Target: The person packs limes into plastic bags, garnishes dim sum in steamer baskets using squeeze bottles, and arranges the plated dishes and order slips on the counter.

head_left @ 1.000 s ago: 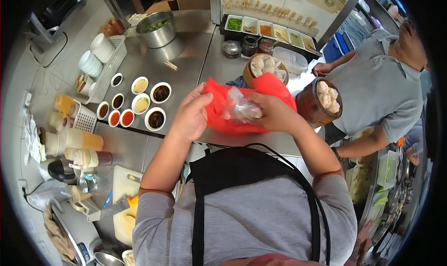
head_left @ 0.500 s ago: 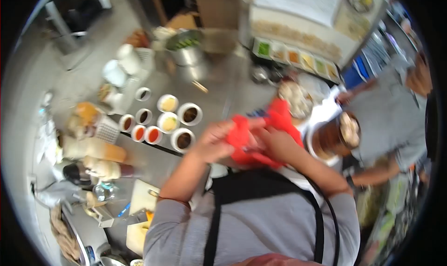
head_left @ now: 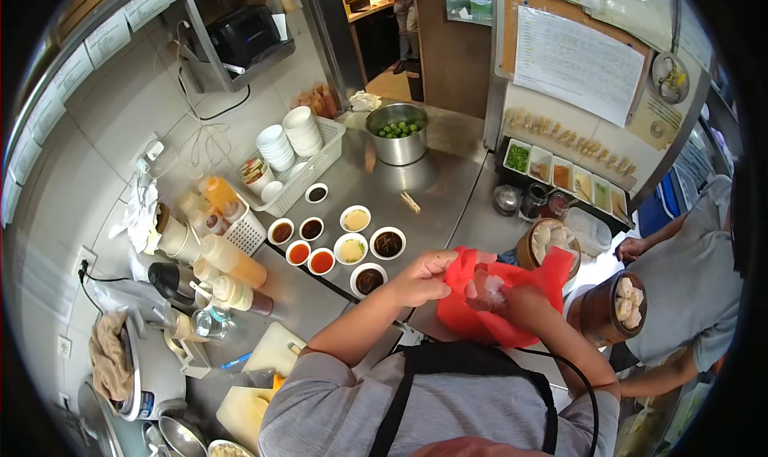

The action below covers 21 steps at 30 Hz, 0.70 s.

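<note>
Steel counter [head_left: 376,189]: round steel pot of green limes [head_left: 398,131] at the far edge. White plastic basket with stacked white bowls [head_left: 294,155] along the left wall edge. Cluster of small white sauce dishes, red, brown and yellow [head_left: 342,246], mid-counter. Orange squeeze bottles [head_left: 232,261] near the left edge. Black tray of garnish compartments [head_left: 568,177] at the far right edge. Round bamboo steamer of white dumplings [head_left: 549,241] beside it. A person in a grey shirt [head_left: 692,281] stands right, holding a second bamboo steamer [head_left: 616,305].

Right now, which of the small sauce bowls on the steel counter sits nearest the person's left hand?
The dark-sauce bowl at the cluster's near right corner, just beside the left hand; the other bowls lie farther left or back.
</note>
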{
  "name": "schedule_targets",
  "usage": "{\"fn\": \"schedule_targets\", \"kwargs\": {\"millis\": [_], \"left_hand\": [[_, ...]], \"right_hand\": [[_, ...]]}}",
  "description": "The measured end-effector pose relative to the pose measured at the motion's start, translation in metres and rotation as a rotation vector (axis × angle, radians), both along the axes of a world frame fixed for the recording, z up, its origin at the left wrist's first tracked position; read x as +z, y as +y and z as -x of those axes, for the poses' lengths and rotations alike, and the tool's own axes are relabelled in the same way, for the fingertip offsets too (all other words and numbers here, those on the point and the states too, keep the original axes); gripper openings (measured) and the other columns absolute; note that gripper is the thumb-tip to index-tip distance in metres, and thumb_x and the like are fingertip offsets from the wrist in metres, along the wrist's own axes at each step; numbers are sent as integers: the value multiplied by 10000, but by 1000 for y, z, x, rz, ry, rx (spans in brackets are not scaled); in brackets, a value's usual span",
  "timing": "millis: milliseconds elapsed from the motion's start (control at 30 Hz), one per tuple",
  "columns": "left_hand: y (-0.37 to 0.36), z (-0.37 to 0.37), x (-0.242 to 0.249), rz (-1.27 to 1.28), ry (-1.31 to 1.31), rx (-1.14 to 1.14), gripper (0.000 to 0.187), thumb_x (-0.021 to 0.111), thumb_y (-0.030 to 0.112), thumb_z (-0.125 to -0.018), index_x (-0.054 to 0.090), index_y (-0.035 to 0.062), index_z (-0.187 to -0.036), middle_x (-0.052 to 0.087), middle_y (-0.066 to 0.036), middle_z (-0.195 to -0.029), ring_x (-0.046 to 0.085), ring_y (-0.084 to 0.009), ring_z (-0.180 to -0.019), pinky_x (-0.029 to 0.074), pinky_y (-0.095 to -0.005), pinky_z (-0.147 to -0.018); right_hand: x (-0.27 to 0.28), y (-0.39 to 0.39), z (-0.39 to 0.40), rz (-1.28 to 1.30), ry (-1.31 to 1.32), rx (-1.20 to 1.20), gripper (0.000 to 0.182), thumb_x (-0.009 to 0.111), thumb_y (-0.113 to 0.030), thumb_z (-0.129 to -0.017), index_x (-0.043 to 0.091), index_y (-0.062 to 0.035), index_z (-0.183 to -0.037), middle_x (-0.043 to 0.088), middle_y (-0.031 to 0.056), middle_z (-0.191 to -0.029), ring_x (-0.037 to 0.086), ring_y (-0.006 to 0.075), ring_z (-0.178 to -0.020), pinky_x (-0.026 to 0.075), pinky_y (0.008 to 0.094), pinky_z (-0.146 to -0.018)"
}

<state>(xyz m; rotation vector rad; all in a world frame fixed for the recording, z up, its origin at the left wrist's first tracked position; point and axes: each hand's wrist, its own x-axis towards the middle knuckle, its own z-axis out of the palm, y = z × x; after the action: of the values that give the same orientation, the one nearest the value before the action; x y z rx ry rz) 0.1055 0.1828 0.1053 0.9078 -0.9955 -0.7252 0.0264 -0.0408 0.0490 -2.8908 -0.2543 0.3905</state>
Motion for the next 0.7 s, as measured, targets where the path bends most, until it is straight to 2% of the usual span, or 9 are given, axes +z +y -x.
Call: {"fn": "schedule_targets", "kwargs": {"millis": [100, 200, 300, 400, 500, 533, 633, 667, 700], "left_hand": [[-4, -2, 1, 66, -80, 13, 578, 373, -55, -576, 410, -19, -1152, 422, -113, -1198, 542, -130, -780, 410, -296, -778], [-2, -1, -2, 52, -10, 51, 503, 537, 173, -713, 400, -42, -1147, 386, -188, -1211, 554, -159, -785, 396, -319, -788], [0, -3, -2, 30, 3, 19, 478, 539, 164, -715, 417, -27, -1135, 354, -203, -1232, 556, -162, -788, 394, -325, -794], [1, -3, -2, 38, 3, 48, 468, 537, 150, -714, 419, -39, -1126, 371, -210, -1216, 556, -164, -794, 390, -326, -804], [3, -5, -2, 59, -27, 75, 472, 538, 141, -709, 417, -50, -1124, 395, -205, -1198, 554, -159, -793, 387, -322, -812], [3, -6, -4, 65, -28, 69, 462, 529, 125, -709, 418, -53, -1120, 410, -199, -1184, 552, -156, -804, 386, -319, -814], [4, -7, -5, 53, -30, 60, 433, 502, 85, -714, 420, -56, -1115, 456, -173, -1134, 543, -150, -840, 386, -307, -815], [4, -7, -3, 29, -29, 63, 424, 490, 75, -719, 417, -52, -1117, 474, -158, -1111, 538, -151, -857, 388, -302, -812], [4, -7, -1, 5, -30, 64, 416, 479, 66, -725, 415, -49, -1120, 492, -143, -1088, 533, -151, -873, 390, -298, -808]], "right_hand": [[5, 7, -2, 60, 108, -27, 312, 474, -310, -750, 530, -83, -956, 578, 163, -784, 572, 304, -698, 444, 392, -628], [35, 8, 1, 100, 165, -41, 326, 445, -322, -768, 519, -95, -990, 582, 146, -835, 551, 297, -830, 402, 429, -770], [69, -10, 12, 654, -288, 77, 503, 516, -463, -694, 544, -82, -1022, 585, 123, -844, 467, 293, -993, 167, 516, -949], [114, -9, 16, 949, 4, -11, 391, 450, -410, -756, 576, -113, -975, 576, 48, -909, 375, 294, -1077, 21, 551, -956], [155, -10, 31, 942, 8, 10, 412, 483, -462, -711, 623, -120, -893, 585, 45, -868, 417, 276, -1026, 30, 539, -967], [164, -15, 34, 865, 20, 20, 418, 513, -488, -674, 641, -119, -822, 590, 46, -828, 432, 259, -997, 22, 539, -972], [184, -30, 43, 762, 19, 65, 376, 541, -452, -658, 647, -116, -791, 593, 41, -797, 436, 250, -995, 4, 535, -976], [189, -28, 48, 812, -61, 40, 242, 564, -319, -653, 633, -110, -755, 585, 35, -780, 479, 229, -937, 105, 508, -978], [184, -33, 49, 757, -117, 90, 201, 559, -276, -643, 622, -110, -738, 577, 32, -760, 492, 221, -901, 167, 484, -949]]}}
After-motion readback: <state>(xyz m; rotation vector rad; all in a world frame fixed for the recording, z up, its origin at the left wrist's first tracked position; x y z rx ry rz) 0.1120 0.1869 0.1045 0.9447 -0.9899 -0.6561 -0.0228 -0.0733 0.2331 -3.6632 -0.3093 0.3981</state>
